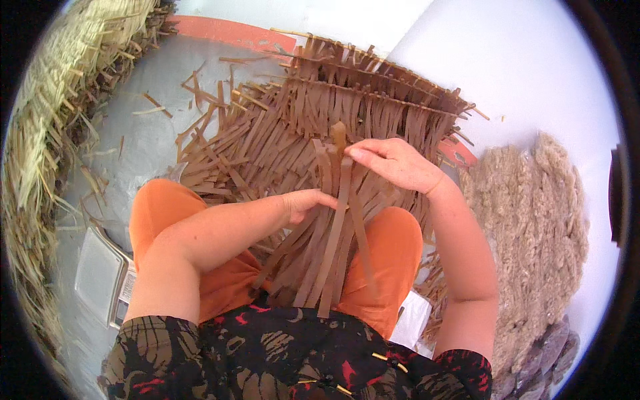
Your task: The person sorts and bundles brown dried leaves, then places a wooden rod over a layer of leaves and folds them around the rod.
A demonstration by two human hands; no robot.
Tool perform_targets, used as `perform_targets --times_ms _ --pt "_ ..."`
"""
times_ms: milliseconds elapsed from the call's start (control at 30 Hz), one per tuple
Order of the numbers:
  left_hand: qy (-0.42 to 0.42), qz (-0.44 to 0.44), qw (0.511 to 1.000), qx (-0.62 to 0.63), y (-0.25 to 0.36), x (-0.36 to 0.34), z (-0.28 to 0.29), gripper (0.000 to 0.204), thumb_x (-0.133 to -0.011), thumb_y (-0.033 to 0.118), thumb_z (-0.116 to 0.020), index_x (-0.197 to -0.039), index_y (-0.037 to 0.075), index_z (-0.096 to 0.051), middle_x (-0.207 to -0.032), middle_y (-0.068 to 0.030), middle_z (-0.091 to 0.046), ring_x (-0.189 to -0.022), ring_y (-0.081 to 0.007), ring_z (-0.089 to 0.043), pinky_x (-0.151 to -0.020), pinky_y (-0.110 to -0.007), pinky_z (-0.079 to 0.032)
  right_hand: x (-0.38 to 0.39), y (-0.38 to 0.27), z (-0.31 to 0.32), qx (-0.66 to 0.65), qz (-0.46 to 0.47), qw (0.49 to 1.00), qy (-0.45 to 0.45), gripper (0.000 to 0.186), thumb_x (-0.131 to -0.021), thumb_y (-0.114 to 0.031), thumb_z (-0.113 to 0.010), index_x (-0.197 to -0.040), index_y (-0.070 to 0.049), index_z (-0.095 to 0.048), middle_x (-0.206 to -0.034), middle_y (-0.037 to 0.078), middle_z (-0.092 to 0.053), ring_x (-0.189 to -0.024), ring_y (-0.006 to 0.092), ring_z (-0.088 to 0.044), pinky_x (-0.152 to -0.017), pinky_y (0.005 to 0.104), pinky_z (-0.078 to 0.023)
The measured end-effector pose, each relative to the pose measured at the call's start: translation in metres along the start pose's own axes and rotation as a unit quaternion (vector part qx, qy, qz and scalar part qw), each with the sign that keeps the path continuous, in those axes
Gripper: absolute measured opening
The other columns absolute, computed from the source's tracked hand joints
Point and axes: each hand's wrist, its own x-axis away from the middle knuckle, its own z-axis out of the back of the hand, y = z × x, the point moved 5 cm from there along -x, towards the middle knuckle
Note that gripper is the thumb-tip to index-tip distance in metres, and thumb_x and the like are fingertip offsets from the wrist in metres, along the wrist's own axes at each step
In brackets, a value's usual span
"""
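A fan of long, flat brown strips [337, 233] hangs down over my lap, its upper ends bunched around a tan stick-like end [339, 133]. My left hand [308, 204] grips the bunch from the left side; some of its fingers are hidden behind the strips. At the top of the bunch my right hand [395, 163] is closed, thumb and fingertips pinching the bent end of one strip. Just beyond my hands lies a large brown thatch panel [373, 100], its strips hanging from thin rods, with many loose brown strips [227, 163] heaped at its left.
A thick bank of pale straw-like thatch [50, 133] runs along the left. Fluffy beige bundles [527, 247] are piled at the right. By my left knee lies a clear-topped box-like object [100, 277]. Grey floor [160, 73] with scattered scraps shows between.
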Motion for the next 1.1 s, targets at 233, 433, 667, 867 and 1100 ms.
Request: perform_targets --times_ms 233,433,667,867,1100 --pt "-0.075 -0.004 0.991 0.114 0.012 0.008 -0.012 0.046 -0.080 0.027 -0.067 -0.121 0.005 -0.061 -0.116 -0.0129 -0.065 -0.104 -0.0286 -0.061 -0.094 -0.044 -0.048 -0.020 0.036 -0.002 0.012 0.014 0.999 0.035 0.039 -0.098 -0.032 -0.048 -0.127 -0.007 -0.055 -0.118 0.016 -0.064 -0.105 0.0309 -0.063 -0.092 0.0370 -0.049" --pt "-0.091 0.037 0.987 0.130 0.009 0.009 -0.020 0.063 -0.086 0.050 -0.066 -0.131 0.007 -0.054 -0.129 -0.0107 -0.059 -0.116 -0.0258 -0.057 -0.101 -0.044 -0.045 -0.031 0.021 0.011 -0.124 0.072 0.977 0.157 0.038 -0.098 -0.028 -0.048 -0.132 -0.012 -0.051 -0.115 0.012 -0.064 -0.097 0.0208 -0.063 -0.090 0.0347 -0.048" --pt "-0.104 0.009 0.995 0.002 0.012 0.016 -0.026 0.068 -0.085 0.046 -0.071 -0.136 0.007 -0.048 -0.131 -0.0101 -0.057 -0.117 -0.0239 -0.056 -0.100 -0.041 -0.046 -0.034 0.040 0.005 -0.103 -0.016 0.995 -0.006 0.031 -0.098 -0.029 -0.052 -0.104 -0.004 -0.067 -0.094 0.001 -0.064 -0.089 0.0113 -0.054 -0.086 0.0280 -0.045" --pt "-0.111 0.027 0.993 -0.035 0.019 0.016 -0.035 0.072 -0.083 0.043 -0.074 -0.137 0.006 -0.045 -0.129 -0.0110 -0.058 -0.115 -0.0230 -0.057 -0.097 -0.040 -0.048 -0.033 0.051 -0.001 -0.076 -0.010 0.995 0.062 0.022 -0.093 -0.022 -0.050 -0.096 -0.004 -0.063 -0.089 0.002 -0.062 -0.086 0.0125 -0.055 -0.083 0.0291 -0.046" --pt "-0.016 -0.025 0.998 -0.050 0.017 0.007 -0.023 0.065 -0.081 0.040 -0.077 -0.129 0.003 -0.053 -0.121 -0.0108 -0.062 -0.110 -0.0235 -0.060 -0.096 -0.041 -0.048 -0.024 0.033 -0.005 -0.168 -0.013 0.981 0.093 0.043 -0.096 -0.040 -0.054 -0.127 -0.011 -0.055 -0.120 0.005 -0.059 -0.108 0.0165 -0.055 -0.098 0.0308 -0.041"
